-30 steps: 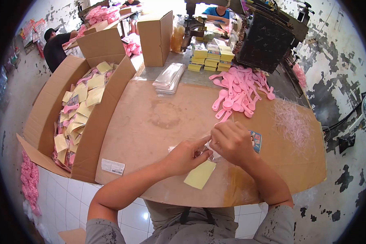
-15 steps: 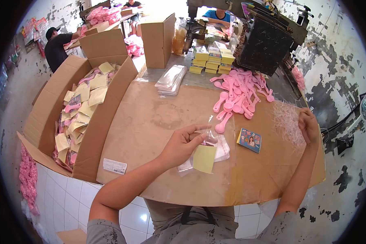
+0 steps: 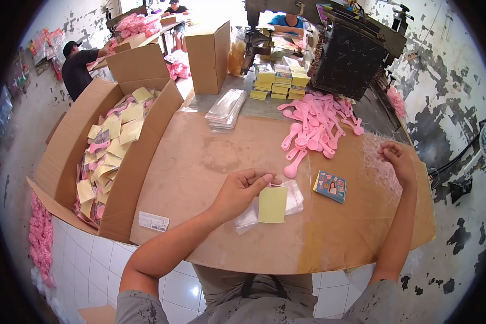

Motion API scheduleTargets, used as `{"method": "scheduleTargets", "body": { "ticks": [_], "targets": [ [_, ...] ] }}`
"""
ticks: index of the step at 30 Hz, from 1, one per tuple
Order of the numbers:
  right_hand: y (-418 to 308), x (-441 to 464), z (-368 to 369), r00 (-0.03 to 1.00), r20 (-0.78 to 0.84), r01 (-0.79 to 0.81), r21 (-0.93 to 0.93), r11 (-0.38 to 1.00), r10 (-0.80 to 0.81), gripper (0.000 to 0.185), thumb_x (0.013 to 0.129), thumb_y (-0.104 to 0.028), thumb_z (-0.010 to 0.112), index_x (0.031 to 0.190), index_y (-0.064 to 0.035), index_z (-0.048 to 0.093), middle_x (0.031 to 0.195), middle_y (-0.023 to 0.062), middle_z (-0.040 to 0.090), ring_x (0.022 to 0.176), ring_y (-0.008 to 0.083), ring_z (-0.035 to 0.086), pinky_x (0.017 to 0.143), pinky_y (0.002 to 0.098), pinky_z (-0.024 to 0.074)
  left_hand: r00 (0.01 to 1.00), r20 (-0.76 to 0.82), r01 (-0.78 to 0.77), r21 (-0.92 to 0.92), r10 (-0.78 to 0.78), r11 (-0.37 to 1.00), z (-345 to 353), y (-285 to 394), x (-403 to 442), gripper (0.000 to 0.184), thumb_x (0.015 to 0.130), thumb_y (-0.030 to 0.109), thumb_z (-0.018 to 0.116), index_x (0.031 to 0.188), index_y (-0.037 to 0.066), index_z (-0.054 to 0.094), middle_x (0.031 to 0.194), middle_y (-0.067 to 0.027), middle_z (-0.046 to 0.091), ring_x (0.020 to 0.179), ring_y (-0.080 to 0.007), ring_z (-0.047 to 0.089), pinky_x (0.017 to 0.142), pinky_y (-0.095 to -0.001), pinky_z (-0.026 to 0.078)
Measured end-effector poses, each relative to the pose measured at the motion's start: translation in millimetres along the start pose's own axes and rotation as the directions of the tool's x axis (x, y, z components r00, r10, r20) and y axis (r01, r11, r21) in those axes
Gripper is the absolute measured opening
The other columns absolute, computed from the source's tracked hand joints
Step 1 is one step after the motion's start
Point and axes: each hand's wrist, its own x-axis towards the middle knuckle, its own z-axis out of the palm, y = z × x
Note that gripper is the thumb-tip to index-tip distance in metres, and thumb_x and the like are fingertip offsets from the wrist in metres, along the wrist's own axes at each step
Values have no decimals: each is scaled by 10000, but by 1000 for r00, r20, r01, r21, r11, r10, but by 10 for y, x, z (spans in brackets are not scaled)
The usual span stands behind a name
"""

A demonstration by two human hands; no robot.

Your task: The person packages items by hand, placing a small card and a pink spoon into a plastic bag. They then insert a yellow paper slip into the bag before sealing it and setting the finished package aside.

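Note:
My left hand [image 3: 243,191] pinches the top of a small clear plastic bag, in front of which a pale yellow card [image 3: 272,205] shows. A bit of pink appears above the card; what it belongs to is mostly hidden. Beneath it lie flat clear bags [image 3: 247,220] on the cardboard. My right hand [image 3: 399,164] hovers at a heap of thin clear plastic strips [image 3: 373,156], its fingers loosely bent and apart. Between the hands rests a stack of printed cards [image 3: 330,187]. Pink measuring spoons [image 3: 314,127] form a pile beyond.
A large carton [image 3: 146,175] at left holds many packed bags with yellow cards. Clear sleeves [image 3: 225,108] and stacked card bundles [image 3: 281,78] stand farther back. A dark machine [image 3: 348,56] rises at the back right. Other people [image 3: 79,70] sit in the background.
My right hand has moved left and slightly down over the strips, its fingers loosening. My left hand keeps hold of the bag, and the yellow card now hangs straighter and slightly higher.

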Motion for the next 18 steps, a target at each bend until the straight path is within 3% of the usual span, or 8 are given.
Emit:
{"method": "scheduleTargets", "body": {
  "ticks": [1,2,4,5,10,12,14,18],
  "targets": [
    [129,81,-17,999,13,34,55,998,-34,415,907,14,647,1318,36,600,1328,164,651,1170,340,655,1021,414,496,1000,-2,5,9,-5,1000,-3,2,1,345,1100,196,566,1341,-43,622,1213,-168,742,1104,-186,720,963,-326,581],
    [170,70,4,969,-188,51,-483,874,-161,429,890,25,652,1317,12,609,1330,152,648,1214,337,630,1048,419,481,1000,-6,14,-5,-14,1000,3,14,8,342,1098,194,569,1339,-43,625,1210,-164,743,1104,-185,719,964,-325,581],
    [250,-39,83,781,-240,-290,-957,6,-577,465,858,46,663,1314,-37,626,1334,127,642,1302,329,579,1102,427,451,999,-15,33,-29,-34,999,5,46,6,338,1094,189,575,1335,-41,632,1202,-155,746,1105,-184,719,964,-323,580],
    [76,-65,176,775,-337,-153,-921,359,-535,458,842,31,679,1290,-62,655,1371,134,632,1366,349,508,1141,473,394,999,-19,41,-22,-41,999,-3,53,7,339,1092,188,579,1335,-41,633,1199,-151,748,1101,-182,719,964,-322,579],
    [-544,-153,693,771,-297,173,-753,634,-563,321,879,-62,719,1200,-66,712,1243,142,699,1143,309,655,996,462,479,997,-11,78,13,-78,997,-17,-5,21,342,1083,179,594,1339,-43,638,1187,-141,754,1080,-171,724,962,-323,583],
    [-994,-309,1284,922,-227,230,-335,914,-315,299,929,-129,736,1215,-52,705,1138,102,736,1019,227,691,902,401,521,999,-15,47,4,-47,999,0,-21,13,337,1079,170,602,1334,-45,642,1180,-140,756,1069,-169,727,953,-325,590],
    [-1314,-479,1735,973,177,161,-79,984,-146,314,960,-195,743,1242,-63,702,1108,58,748,939,136,685,809,330,535,1000,-12,26,-9,-27,1000,17,-42,-1,332,1073,159,611,1331,-47,644,1175,-140,757,1061,-169,730,942,-325,597],
    [-1426,-668,2441,876,374,211,270,939,-304,319,959,-125,743,1255,-19,688,1120,63,738,921,81,672,788,250,535,1000,-22,7,-28,-7,1000,43,-30,-19,325,1062,143,632,1319,-53,650,1171,-141,757,1053,-176,733,917,-319,608]
  ]
}}
